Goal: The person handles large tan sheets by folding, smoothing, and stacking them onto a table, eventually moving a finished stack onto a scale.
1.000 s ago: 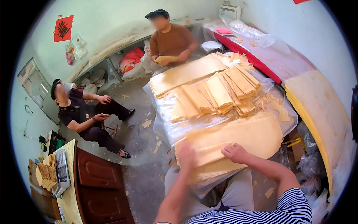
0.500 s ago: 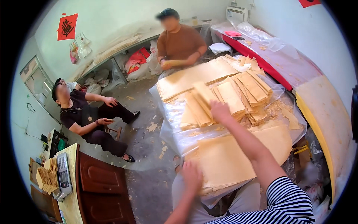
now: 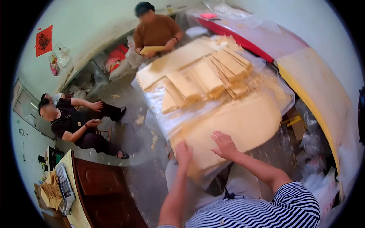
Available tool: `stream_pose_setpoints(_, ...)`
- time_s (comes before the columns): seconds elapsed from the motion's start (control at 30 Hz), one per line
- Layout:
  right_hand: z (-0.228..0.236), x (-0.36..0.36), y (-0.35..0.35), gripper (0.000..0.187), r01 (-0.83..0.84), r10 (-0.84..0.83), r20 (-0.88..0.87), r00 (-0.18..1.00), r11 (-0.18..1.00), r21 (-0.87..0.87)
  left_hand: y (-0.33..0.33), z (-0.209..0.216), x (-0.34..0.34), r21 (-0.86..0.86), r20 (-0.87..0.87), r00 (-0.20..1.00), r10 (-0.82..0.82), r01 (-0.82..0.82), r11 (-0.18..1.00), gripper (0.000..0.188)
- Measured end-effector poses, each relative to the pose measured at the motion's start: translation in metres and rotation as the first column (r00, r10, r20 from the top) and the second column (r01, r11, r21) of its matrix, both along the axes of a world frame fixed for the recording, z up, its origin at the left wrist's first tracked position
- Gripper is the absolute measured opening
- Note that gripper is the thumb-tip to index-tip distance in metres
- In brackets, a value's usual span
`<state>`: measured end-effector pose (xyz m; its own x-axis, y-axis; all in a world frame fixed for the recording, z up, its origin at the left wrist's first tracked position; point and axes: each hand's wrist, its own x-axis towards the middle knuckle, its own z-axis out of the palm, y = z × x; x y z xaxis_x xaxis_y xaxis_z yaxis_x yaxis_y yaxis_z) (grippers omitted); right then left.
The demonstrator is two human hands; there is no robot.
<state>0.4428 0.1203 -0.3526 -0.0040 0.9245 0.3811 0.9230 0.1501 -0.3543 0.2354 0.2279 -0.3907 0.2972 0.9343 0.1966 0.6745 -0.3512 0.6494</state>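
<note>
A large, thin, pale-yellow sheet [image 3: 235, 125] like a crisp flat pancake, rounded at its right end, lies on a pile at the table's near side. My right hand [image 3: 225, 146] rests at its near edge, fingers spread, nothing held. At the sheet's left edge is my left hand [image 3: 183, 154]; its fingers are blurred, so their grip cannot be made out. Beyond the sheet, several folded sheets [image 3: 211, 78] lie overlapping in a row. Behind these is a long flat stack [image 3: 167, 66] of the same material.
Across the table a person [image 3: 156, 32] in brown holds a folded sheet. Another person [image 3: 81, 117] sits at the left. A wooden cabinet [image 3: 100, 178] with a grey scale [image 3: 65, 186] stands near left. Clear plastic sheeting [image 3: 157, 112] covers the table; crumbs lie on its right.
My right hand has come back from the folded row to the near sheet; a folded piece now lies on the row's left part. My left hand stays by the left edge. The view has shifted.
</note>
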Motion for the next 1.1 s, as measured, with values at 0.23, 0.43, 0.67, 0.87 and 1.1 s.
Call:
stream_pose_setpoints(0.23, -0.01, 0.004, -0.076, 0.059, -0.045, 0.06, 0.159, 0.986, 0.994, -0.095, 0.022, -0.029, -0.01, -0.383, 0.386, 0.908, 0.164, -0.004, 0.924, 0.03)
stream_pose_setpoints(0.43, -0.027, 0.003, -0.076, 0.055, -0.08, 0.079, 0.097, 0.992, 0.997, 0.002, 0.008, -0.001, -0.017, -0.736, 0.432, 0.857, 0.282, 0.154, 0.659, 0.036)
stream_pose_setpoints(0.67, -0.024, -0.013, -0.063, 0.056, -0.017, 0.017, 0.071, 0.997, 1.0, -0.009, -0.004, -0.007, -0.006, -0.522, 0.363, 0.898, 0.247, -0.024, 0.852, 0.035)
stream_pose_setpoints(0.87, -0.023, -0.035, -0.041, 0.05, -0.107, 0.103, 0.133, 0.986, 0.994, 0.03, -0.009, 0.009, -0.02, -0.763, 0.495, 0.768, 0.407, 0.159, 0.627, 0.029)
stream_pose_setpoints(1.1, -0.025, -0.038, -0.041, 0.035, -0.099, 0.094, 0.096, 0.991, 0.994, 0.048, -0.028, 0.003, -0.022, -0.701, 0.536, 0.724, 0.435, 0.094, 0.707, 0.028)
